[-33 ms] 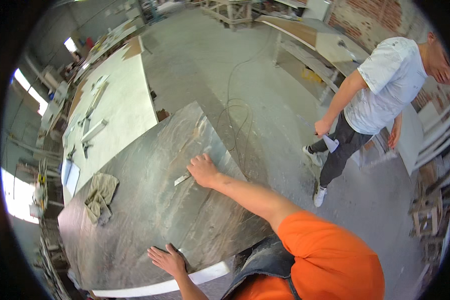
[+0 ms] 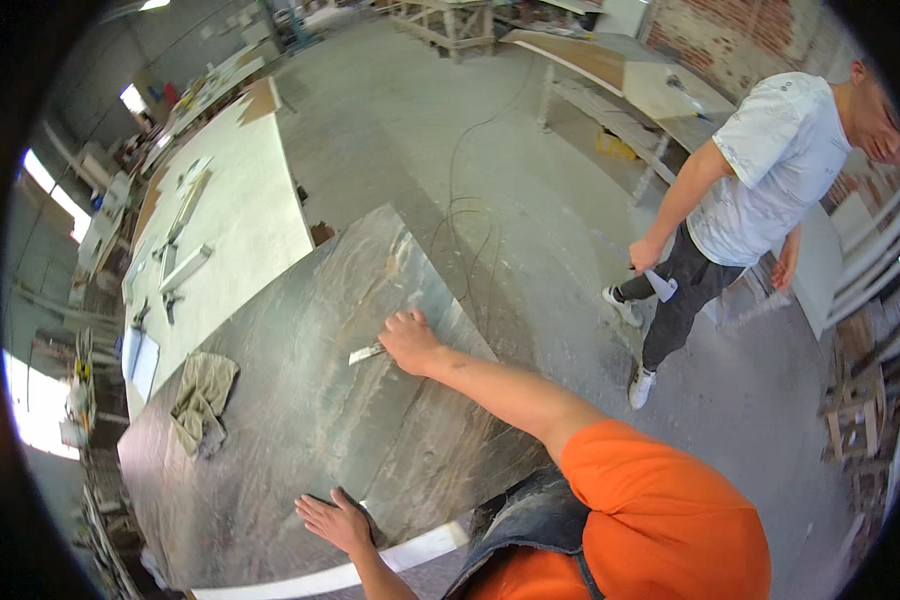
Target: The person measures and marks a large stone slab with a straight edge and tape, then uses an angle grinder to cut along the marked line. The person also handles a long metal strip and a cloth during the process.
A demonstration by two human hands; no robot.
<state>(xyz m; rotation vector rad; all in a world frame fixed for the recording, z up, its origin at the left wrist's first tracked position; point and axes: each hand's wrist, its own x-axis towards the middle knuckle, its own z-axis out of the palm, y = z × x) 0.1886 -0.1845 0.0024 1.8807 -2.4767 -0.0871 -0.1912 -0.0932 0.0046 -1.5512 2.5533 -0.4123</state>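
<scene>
A large grey-brown veined stone slab (image 2: 270,480) lies in front of me. My left hand (image 2: 335,520) rests flat on it near the front edge, fingers stretched out, holding nothing. Farther out, toward the slab's right edge, my right hand (image 2: 410,342) is closed on a small scraper (image 2: 366,353). Only its flat, pale blade shows, sticking out to the left low against the slab; the handle is hidden in my fingers. To the left, a crumpled greenish-grey cloth (image 2: 203,395) lies on the same slab, apart from both hands.
A white-topped table (image 2: 240,230) beyond the slab bears clamps and metal bars. At right a person (image 2: 780,180) stands holding a broad pale blade (image 2: 662,286). A cable (image 2: 455,205) loops over the floor. Another table (image 2: 660,95) stands at the far right.
My right hand with the scraper has shifted very slightly to the right on the slab. The left hand stays in place.
</scene>
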